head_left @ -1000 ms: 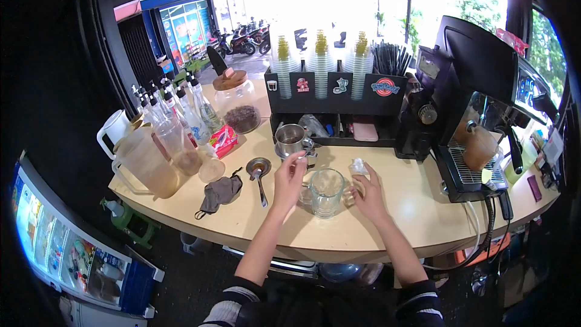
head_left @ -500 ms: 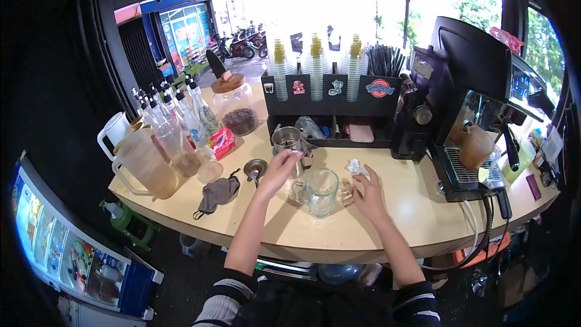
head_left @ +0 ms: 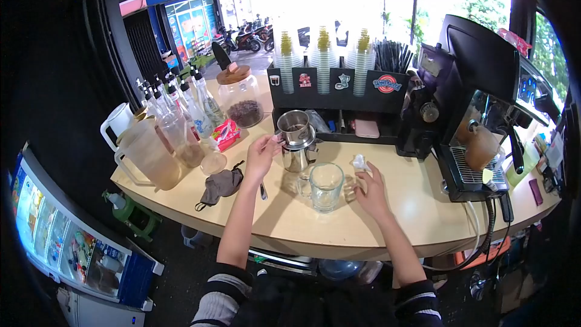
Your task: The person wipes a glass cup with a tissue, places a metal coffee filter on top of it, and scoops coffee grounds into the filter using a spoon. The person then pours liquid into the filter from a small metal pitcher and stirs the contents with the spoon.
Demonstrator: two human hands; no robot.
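My left hand (head_left: 264, 152) is closed at the left side of a small metal dripper (head_left: 295, 127), its fingers pinched at the rim. The dripper is over a metal pitcher (head_left: 296, 158). A clear glass mug (head_left: 327, 188) stands in front, its handle toward the left. To the mug's right, my right hand (head_left: 370, 191) is held with fingers apart and nothing in it. A crumpled white tissue (head_left: 359, 161) lies just beyond its fingertips.
At the left stand plastic pitchers (head_left: 148, 154), pump bottles and a jar (head_left: 244, 100). A dark cloth mask (head_left: 221, 186) lies on the counter (head_left: 315, 233). Behind is a black cup organizer (head_left: 339, 94); at the right, an espresso machine (head_left: 478, 109).
My left hand has moved left, off the front of the metal vessels, to the dripper's side. The dripper now shows above the pitcher. The view has shifted slightly.
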